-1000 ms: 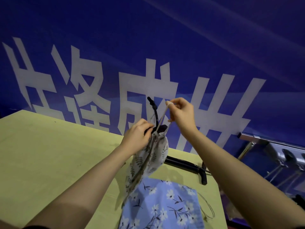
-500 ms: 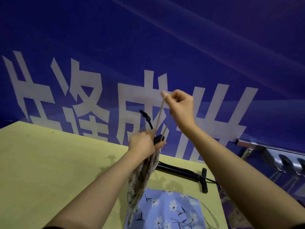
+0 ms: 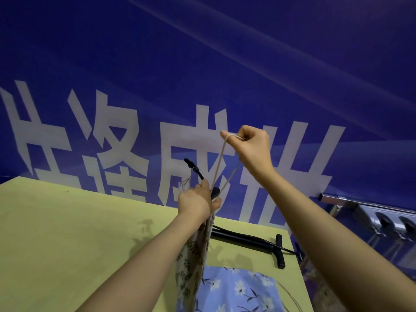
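Note:
My left hand (image 3: 197,202) grips the gathered mouth of a cream drawstring pouch (image 3: 191,260) with a dark leaf print, held up above the table. A black rod-shaped object (image 3: 194,171) sticks up out of the pouch past my left hand. My right hand (image 3: 249,147) is raised higher and pinches the pouch's beige drawstring (image 3: 219,164), which is looped over its index finger and stretched taut down to the pouch mouth.
A yellow-green table (image 3: 67,233) lies below. On it a blue floral pouch (image 3: 234,289) lies near the front and a black hand pump (image 3: 249,240) lies further back. A blue wall with large white characters (image 3: 112,136) stands behind. Metal fixtures (image 3: 382,221) are to the right.
My right hand has risen and pulled the drawstring longer and tighter. My left hand has closed down around the pouch mouth, and the pouch has been drawn narrower.

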Demonstrator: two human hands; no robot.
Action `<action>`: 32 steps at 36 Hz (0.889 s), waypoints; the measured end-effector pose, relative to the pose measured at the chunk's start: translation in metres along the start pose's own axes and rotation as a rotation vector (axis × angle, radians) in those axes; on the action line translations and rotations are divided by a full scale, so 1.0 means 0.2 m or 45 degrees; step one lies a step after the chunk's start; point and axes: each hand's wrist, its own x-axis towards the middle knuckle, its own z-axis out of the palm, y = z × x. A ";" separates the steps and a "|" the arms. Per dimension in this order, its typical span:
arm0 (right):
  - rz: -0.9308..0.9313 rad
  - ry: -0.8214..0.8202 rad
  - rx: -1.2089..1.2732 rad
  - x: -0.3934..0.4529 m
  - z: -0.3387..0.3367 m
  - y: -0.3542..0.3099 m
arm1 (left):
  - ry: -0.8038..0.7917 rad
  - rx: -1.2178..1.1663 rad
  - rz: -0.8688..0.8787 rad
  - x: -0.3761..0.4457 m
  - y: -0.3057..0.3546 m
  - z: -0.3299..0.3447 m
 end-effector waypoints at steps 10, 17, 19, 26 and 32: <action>0.183 0.175 0.215 0.00 0.04 -0.05 | -0.014 -0.085 0.004 0.01 0.01 0.01; 0.251 0.138 0.315 0.00 0.05 -0.05 | 0.005 -0.109 -0.074 0.01 -0.01 0.01; 0.314 0.145 0.322 0.01 0.05 -0.04 | 0.086 -0.176 -0.109 -0.01 -0.02 0.01; 0.520 0.158 0.269 -0.01 0.04 -0.05 | 0.432 -0.175 0.075 -0.04 -0.07 0.04; 0.731 -0.014 0.510 -0.06 0.00 -0.06 | 0.366 -0.133 0.154 -0.03 -0.08 0.05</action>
